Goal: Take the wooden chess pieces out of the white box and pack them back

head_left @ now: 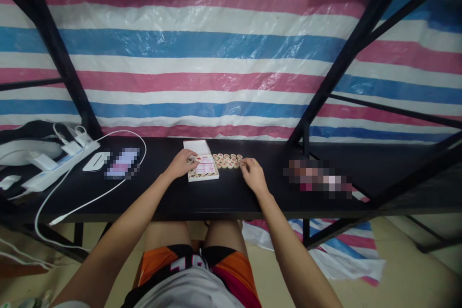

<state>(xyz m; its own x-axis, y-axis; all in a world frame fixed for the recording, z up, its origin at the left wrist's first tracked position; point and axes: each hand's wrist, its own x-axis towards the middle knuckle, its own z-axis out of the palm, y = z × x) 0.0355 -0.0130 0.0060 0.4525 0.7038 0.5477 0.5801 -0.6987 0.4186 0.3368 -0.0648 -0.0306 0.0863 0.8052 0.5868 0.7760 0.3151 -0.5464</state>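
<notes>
A small white box [204,169] with a red grid print lies on the black table [224,197], its white lid [197,147] just behind it. My left hand [180,163] rests at the box's left edge, fingers curled on a round piece over the box. Several round wooden game pieces [227,160] with red marks lie in rows to the right of the box. My right hand [252,173] touches the right end of those rows, fingers bent and pinched at a piece.
At the left lie a white power strip [61,163] with plugs and cables, a white mouse [94,161] and a blurred phone [121,162]. A blurred object [317,180] lies at the right. Black frame bars [346,53] rise before a striped tarp.
</notes>
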